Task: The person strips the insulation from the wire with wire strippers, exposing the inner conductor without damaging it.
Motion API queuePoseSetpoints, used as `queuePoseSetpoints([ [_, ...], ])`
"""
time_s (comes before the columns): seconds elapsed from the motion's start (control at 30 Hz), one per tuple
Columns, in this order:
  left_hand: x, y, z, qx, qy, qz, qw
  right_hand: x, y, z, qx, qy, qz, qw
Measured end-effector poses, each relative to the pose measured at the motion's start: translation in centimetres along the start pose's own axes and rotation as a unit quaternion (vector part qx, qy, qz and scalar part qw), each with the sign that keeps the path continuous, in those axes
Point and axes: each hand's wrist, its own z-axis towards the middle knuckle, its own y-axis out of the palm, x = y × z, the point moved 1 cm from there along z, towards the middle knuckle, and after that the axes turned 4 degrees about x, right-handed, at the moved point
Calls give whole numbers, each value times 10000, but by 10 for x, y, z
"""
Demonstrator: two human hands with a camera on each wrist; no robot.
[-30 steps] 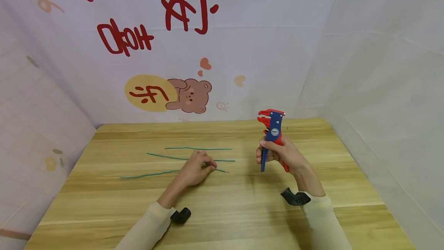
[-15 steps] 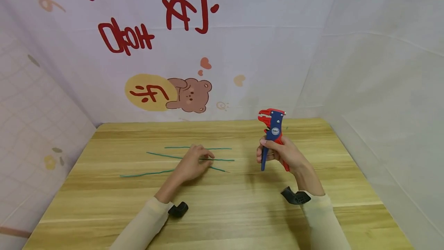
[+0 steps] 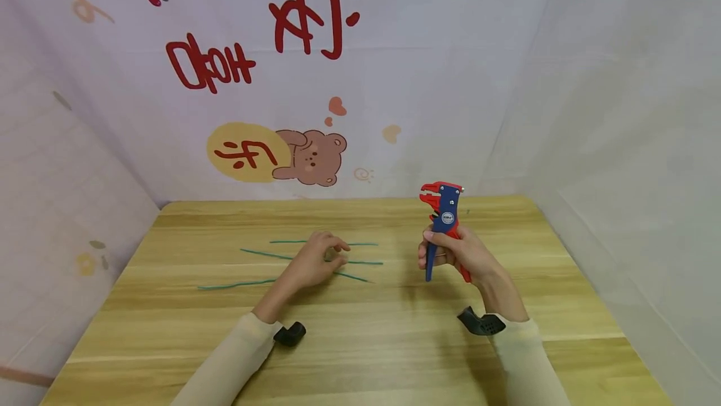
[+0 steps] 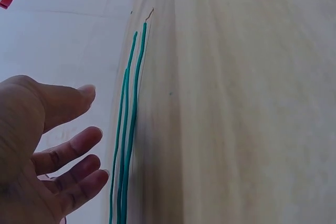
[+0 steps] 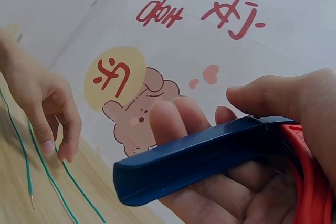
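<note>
My right hand (image 3: pixel 470 256) grips a wire stripper (image 3: pixel 447 212) by its blue and red handles, holding it upright with the red head at the top. Three green wires lie side by side on the wooden table. The nearest wire (image 3: pixel 233 284) has a bare copper end (image 4: pixel 149 14). Behind it run the middle wire (image 3: pixel 265 254) and the far wire (image 3: pixel 287 242). Over these wires hovers my left hand (image 3: pixel 315 262), hiding part of each. Its thumb and fingers are apart, bent loosely, with nothing between them in the left wrist view.
A white cloth backdrop (image 3: pixel 450 81) with printed red characters and a bear stands along the table's back edge, with white cloth at both sides. Each wrist wears a black mount (image 3: pixel 290 334). The wooden table top (image 3: pixel 394 343) stretches toward me.
My left hand has let go of the nearest wire and shifted away from me, above the middle and far wires. The right hand and wire stripper stay almost still. The head view shifts slightly.
</note>
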Motion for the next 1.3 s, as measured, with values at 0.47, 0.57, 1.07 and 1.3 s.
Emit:
queuePoseSetpoints([
  [0.47,-5,18,13,-317,-98,-108,9994,1,1,0,108,166,-111,9997],
  [0.57,-5,21,14,-228,-212,-81,9995,1,0,0,95,169,-106,9998],
  [1.07,-2,25,16,-33,-336,171,9993,2,-2,2,-32,92,-71,9999],
  [1.3,-3,20,14,-246,-365,-243,9987,0,-1,-1,111,265,-151,9995],
])
